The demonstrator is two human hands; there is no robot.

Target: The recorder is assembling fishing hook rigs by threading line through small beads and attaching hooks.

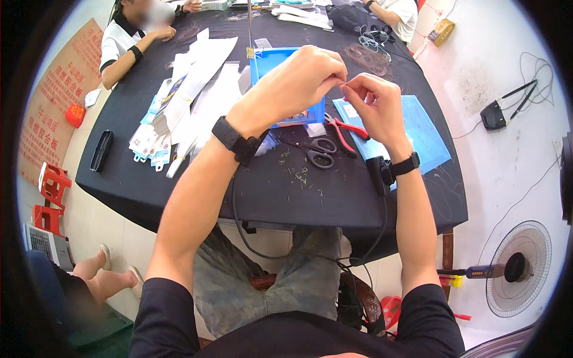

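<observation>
Blue tray (270, 63) partly behind left hand (304, 68), beside both hands' fingers (335, 67).

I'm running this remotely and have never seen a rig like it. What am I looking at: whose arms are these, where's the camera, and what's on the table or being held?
There is no machine: these are a person's own bare left hand and right hand. The single picture comes from a fisheye camera on their head, looking down, so straight edges bend. The hands come together above the black-covered table; anything pinched there is too small to make out. Around them lie a blue tray, scissors, red-handled pliers, a blue sheet and white strips.
</observation>
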